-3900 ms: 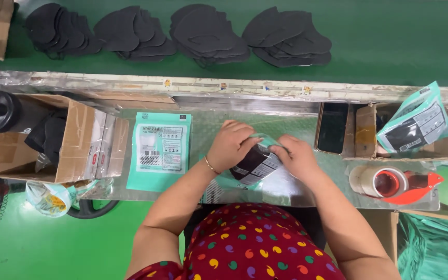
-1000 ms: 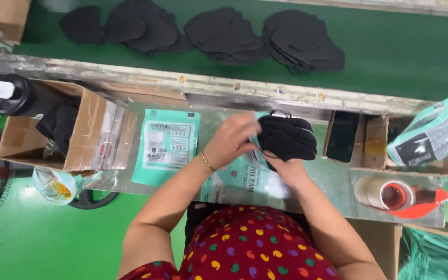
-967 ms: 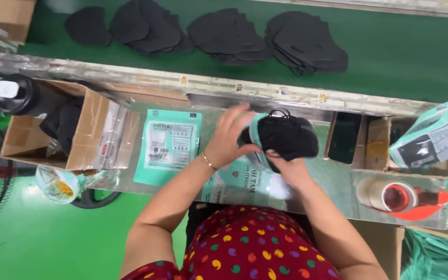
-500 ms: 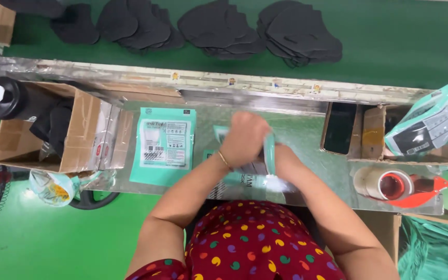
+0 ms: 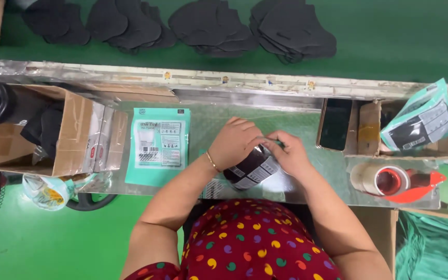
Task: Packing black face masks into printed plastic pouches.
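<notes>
Green conveyor behind, steel worktop [image 5: 208, 124] up front: both hands meet over a dark-filled clear pouch [image 5: 250, 168], lying slantwise; left hand [image 5: 234, 142] grips its upper-left end, right hand [image 5: 289, 155] pinches the upper-right edge

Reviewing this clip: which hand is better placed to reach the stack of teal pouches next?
Left, probably. The left hand sits on the filled pouch nearer the teal pouch stack; the right hand is farther away.

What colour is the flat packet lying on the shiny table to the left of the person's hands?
The flat plastic packet is teal green with a white printed panel, seen in the head view.
</notes>
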